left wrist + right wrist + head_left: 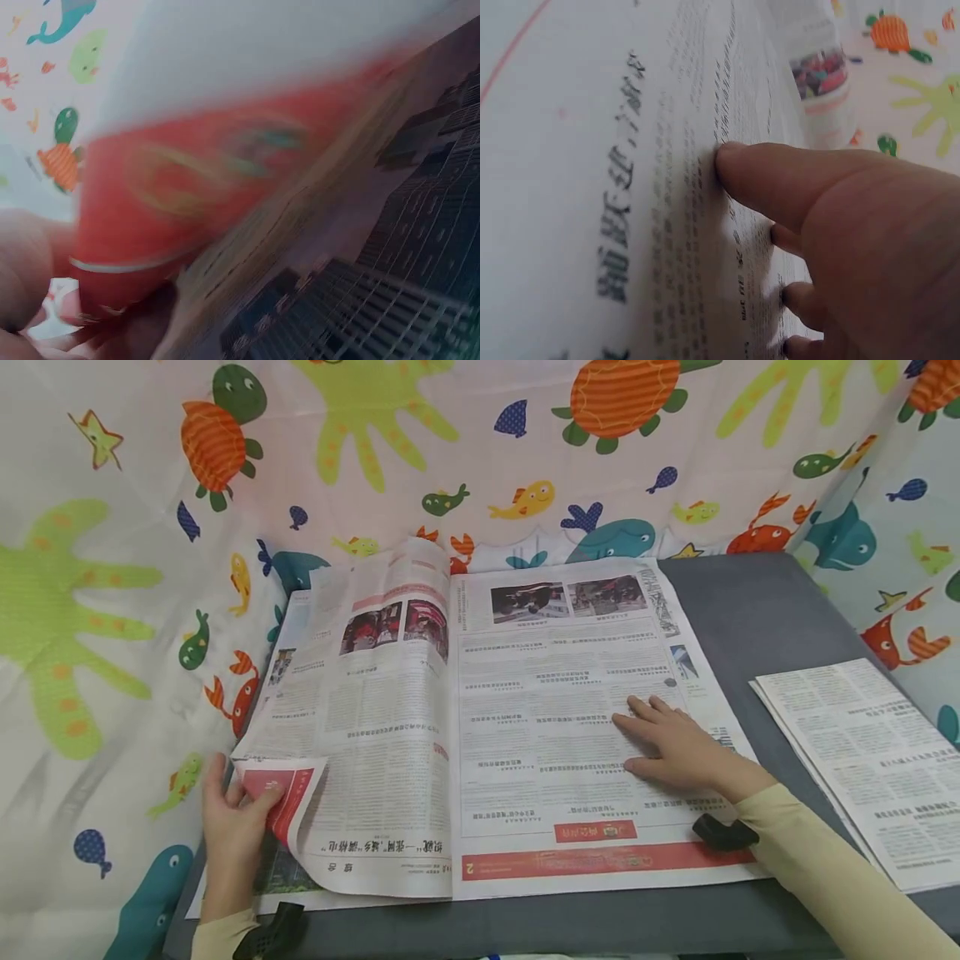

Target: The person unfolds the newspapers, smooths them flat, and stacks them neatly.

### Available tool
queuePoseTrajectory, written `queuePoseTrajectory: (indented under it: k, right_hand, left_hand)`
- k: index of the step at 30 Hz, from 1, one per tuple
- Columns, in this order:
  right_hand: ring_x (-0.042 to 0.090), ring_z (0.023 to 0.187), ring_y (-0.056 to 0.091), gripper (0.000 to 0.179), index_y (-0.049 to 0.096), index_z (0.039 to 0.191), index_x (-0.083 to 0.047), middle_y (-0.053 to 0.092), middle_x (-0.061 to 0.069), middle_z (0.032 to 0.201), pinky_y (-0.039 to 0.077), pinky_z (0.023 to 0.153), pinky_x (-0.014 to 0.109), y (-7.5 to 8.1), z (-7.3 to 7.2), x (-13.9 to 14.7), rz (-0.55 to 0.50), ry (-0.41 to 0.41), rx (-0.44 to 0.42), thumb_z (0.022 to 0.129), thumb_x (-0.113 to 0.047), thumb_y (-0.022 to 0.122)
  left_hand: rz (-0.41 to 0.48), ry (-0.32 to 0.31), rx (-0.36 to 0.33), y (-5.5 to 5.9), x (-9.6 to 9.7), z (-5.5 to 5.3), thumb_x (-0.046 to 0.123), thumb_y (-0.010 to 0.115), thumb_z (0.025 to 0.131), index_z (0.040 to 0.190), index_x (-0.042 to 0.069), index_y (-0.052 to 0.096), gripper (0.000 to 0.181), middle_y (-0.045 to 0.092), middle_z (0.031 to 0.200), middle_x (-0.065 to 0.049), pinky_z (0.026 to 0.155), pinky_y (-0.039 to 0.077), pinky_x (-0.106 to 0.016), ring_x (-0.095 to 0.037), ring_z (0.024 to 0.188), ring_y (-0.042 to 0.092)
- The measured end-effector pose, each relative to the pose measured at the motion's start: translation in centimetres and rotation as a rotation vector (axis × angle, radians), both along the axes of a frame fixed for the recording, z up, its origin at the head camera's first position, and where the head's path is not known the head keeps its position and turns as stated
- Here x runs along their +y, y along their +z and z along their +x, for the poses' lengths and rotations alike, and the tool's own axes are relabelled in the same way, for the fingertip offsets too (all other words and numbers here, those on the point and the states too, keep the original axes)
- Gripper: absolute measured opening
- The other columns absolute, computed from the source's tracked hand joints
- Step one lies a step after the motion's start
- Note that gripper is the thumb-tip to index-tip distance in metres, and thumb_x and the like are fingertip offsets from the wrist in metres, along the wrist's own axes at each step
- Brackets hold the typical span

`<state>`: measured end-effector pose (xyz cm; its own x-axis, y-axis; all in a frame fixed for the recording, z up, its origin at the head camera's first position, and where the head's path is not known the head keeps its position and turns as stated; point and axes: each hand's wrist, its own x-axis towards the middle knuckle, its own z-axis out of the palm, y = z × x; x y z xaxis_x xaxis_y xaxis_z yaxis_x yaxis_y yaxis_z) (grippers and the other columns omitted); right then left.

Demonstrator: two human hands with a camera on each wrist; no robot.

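Left hand (234,827) at eight o'clock, pinching newspaper (480,735), right hand (686,756) at four, fingers apart, printed buildings (420,217) clear only from left wrist

Gray table (735,610), far R corner rounded. Paper pile (862,735) on its R side, blk print on top, cut off by R edge of head view. White cloth (45,835) behind & both sides, w/ sea prints: orange/green turtles (626,397), lime splayed shapes (63,627), red crabs (885,643), teal whales (618,539), yel. fish (525,500), stars (97,439). Sm. white item (555,957) at btm edge, can't ID.
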<state>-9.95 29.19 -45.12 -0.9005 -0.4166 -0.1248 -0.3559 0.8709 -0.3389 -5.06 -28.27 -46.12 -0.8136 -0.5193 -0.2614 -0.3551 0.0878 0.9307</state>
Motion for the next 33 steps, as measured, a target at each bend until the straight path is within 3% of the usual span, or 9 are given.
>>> queuePoseTrajectory:
  k: [5, 8, 11, 14, 18, 22, 25, 28, 33]
  right_hand:
    - [0.065, 0.145, 0.024, 0.073, 0.052, 0.149, -0.006, 0.034, 0.032, 0.160, 0.024, 0.111, 0.078, 0.2, -0.3, 1.9, -0.027, -0.011, -0.033, 0.088, -0.035, 0.079]
    - [0.066, 0.144, 0.023, 0.075, 0.051, 0.149, -0.005, 0.032, 0.034, 0.160, 0.023, 0.110, 0.079, 0.1, -0.5, 3.0, -0.032, -0.020, -0.053, 0.087, -0.036, 0.080]
    - [0.067, 0.143, 0.023, 0.075, 0.052, 0.148, -0.004, 0.032, 0.036, 0.159, 0.023, 0.109, 0.079, -0.1, -0.6, 4.0, -0.032, -0.036, -0.056, 0.085, -0.034, 0.081]
    - [0.068, 0.143, 0.022, 0.076, 0.052, 0.147, -0.003, 0.032, 0.037, 0.158, 0.023, 0.109, 0.079, -0.2, -0.5, 4.8, -0.038, -0.059, -0.055, 0.084, -0.033, 0.082]
    - [0.070, 0.141, 0.022, 0.078, 0.051, 0.147, 0.000, 0.030, 0.039, 0.157, 0.025, 0.108, 0.079, -0.4, -0.2, 5.6, -0.044, -0.080, -0.044, 0.084, -0.033, 0.082]
    - [0.070, 0.141, 0.021, 0.079, 0.049, 0.148, 0.002, 0.028, 0.041, 0.157, 0.025, 0.107, 0.080, -0.6, 0.4, 5.9, -0.036, -0.104, -0.040, 0.085, -0.034, 0.081]
    - [0.070, 0.143, 0.017, 0.079, 0.047, 0.149, 0.002, 0.026, 0.040, 0.159, 0.022, 0.106, 0.081, -0.6, 0.7, 6.0, -0.038, -0.124, -0.047, 0.087, -0.034, 0.079]
    - [0.070, 0.143, 0.017, 0.078, 0.048, 0.149, 0.002, 0.026, 0.039, 0.160, 0.022, 0.107, 0.082, -0.8, 0.6, 5.6, -0.036, -0.132, -0.042, 0.087, -0.035, 0.078]
    - [0.070, 0.142, 0.020, 0.076, 0.049, 0.148, 0.001, 0.028, 0.040, 0.158, 0.024, 0.106, 0.081, -1.0, 0.2, 4.9, -0.039, -0.111, -0.026, 0.087, -0.034, 0.078]
  left_hand:
    - [-0.080, -0.128, -0.137, -0.6, -1.4, 1.0, 0.020, 0.073, 0.095, 0.165, 0.035, 0.001, 0.102, 0.031, 0.167, -0.016, 0.069, 0.049, -0.004, -0.038, 0.143, 0.044]
    - [-0.080, -0.195, -0.173, -1.0, -2.1, 1.4, 0.014, 0.073, 0.094, 0.165, 0.030, -0.005, 0.107, 0.032, 0.165, -0.021, 0.067, 0.049, -0.006, -0.039, 0.138, 0.045]
    - [-0.082, -0.220, -0.204, -1.2, -2.6, 1.7, 0.011, 0.074, 0.093, 0.165, 0.029, -0.006, 0.109, 0.033, 0.163, -0.024, 0.069, 0.053, -0.012, -0.033, 0.128, 0.050]
    - [-0.097, -0.224, -0.225, -1.3, -3.0, 1.9, 0.017, 0.076, 0.093, 0.165, 0.030, -0.005, 0.109, 0.039, 0.160, -0.024, 0.071, 0.055, -0.013, -0.014, 0.110, 0.059]
    - [-0.122, -0.221, -0.221, -1.3, -3.0, 1.7, 0.028, 0.077, 0.093, 0.166, 0.029, -0.002, 0.107, 0.053, 0.148, -0.020, 0.072, 0.057, -0.015, 0.004, 0.085, 0.059]
    - [-0.192, -0.213, -0.201, -1.4, -2.6, 1.1, 0.034, 0.075, 0.093, 0.166, 0.026, 0.005, 0.101, 0.065, 0.117, -0.008, 0.070, 0.057, -0.017, 0.001, 0.080, 0.060]
    - [-0.219, -0.200, -0.185, -1.3, -2.3, 0.8, 0.040, 0.068, 0.097, 0.166, 0.022, 0.009, 0.093, 0.065, 0.117, -0.010, 0.068, 0.058, -0.018, -0.003, 0.078, 0.061]
    - [-0.186, -0.150, -0.179, -1.1, -2.3, 0.9, 0.047, 0.057, 0.102, 0.165, 0.018, 0.017, 0.080, 0.063, 0.123, -0.011, 0.065, 0.058, -0.019, -0.003, 0.074, 0.062]
    - [-0.107, -0.017, -0.148, -0.9, -3.2, 1.1, 0.050, 0.045, 0.106, 0.155, 0.010, 0.041, 0.064, 0.061, 0.093, 0.014, 0.060, 0.055, -0.017, 0.000, 0.068, 0.061]
